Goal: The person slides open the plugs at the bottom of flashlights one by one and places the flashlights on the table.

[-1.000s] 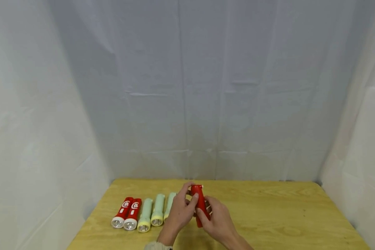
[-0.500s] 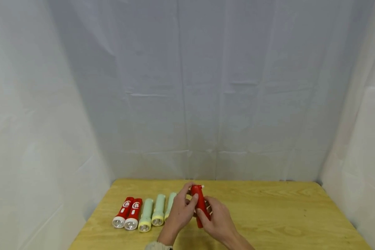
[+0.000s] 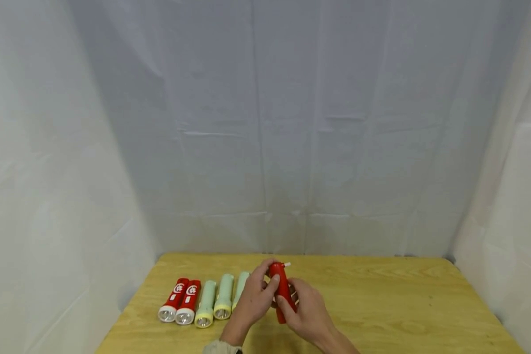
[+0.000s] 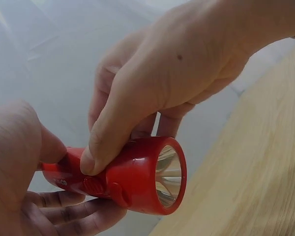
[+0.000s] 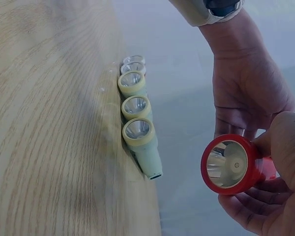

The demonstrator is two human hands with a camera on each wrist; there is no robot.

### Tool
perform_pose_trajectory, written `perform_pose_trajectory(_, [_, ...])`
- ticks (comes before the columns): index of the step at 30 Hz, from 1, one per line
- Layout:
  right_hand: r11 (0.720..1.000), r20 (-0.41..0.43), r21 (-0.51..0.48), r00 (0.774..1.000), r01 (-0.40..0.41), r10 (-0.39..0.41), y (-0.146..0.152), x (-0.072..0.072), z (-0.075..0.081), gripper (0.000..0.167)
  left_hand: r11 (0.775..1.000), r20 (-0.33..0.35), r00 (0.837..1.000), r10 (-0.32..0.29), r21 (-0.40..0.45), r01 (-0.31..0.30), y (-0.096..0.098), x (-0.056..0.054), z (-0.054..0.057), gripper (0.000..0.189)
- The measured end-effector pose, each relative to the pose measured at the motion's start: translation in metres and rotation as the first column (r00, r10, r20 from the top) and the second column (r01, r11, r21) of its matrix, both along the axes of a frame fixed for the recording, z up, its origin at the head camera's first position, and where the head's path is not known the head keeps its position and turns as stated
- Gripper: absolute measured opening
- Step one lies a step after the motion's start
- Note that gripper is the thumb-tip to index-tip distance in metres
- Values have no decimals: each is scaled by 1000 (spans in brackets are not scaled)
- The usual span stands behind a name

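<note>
Red plastic flashlight (image 3: pixel 283 289) is pointed nearward, long axis running near-to-far, glossy, gripped by left hand (image 3: pixel 255 298) and right hand (image 3: pixel 309 311), fingers curled.

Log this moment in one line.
left hand: holds red flashlight; right hand: holds it too; table: three green flashlights, two red-white flashlights

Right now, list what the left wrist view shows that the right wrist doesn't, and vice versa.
Left wrist only: the white marking on the red flashlight. Right wrist only: three pale green flashlights, two more flashlights beyond, and a dark wristband. Both: the red flashlight, the left grip and right grip holding it, and the wooden tabletop.
</note>
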State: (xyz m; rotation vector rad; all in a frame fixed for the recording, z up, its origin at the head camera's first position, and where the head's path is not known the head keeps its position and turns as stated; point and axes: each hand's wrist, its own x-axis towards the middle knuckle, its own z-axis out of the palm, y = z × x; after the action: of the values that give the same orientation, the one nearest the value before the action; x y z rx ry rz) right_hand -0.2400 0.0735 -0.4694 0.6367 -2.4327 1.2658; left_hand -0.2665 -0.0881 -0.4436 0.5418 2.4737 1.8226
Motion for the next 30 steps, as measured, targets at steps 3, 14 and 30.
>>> perform_pose_trajectory(3, [1000,-5,2,1000,-2,2,1,-1,-2,25,1000,9,1000,-8,-1,8,1,-1,0,38])
perform_pose_trajectory(14, [999,36,14,999,31,-32,7,-3,-4,28,1000,-1,1000,18,-2,-18,8,-2,-6,38])
perform_pose_trajectory(30, [997,77,-15,994,80,-78,19,-7,-8,34,998,46,998,39,44,-41,26,-7,-15,40])
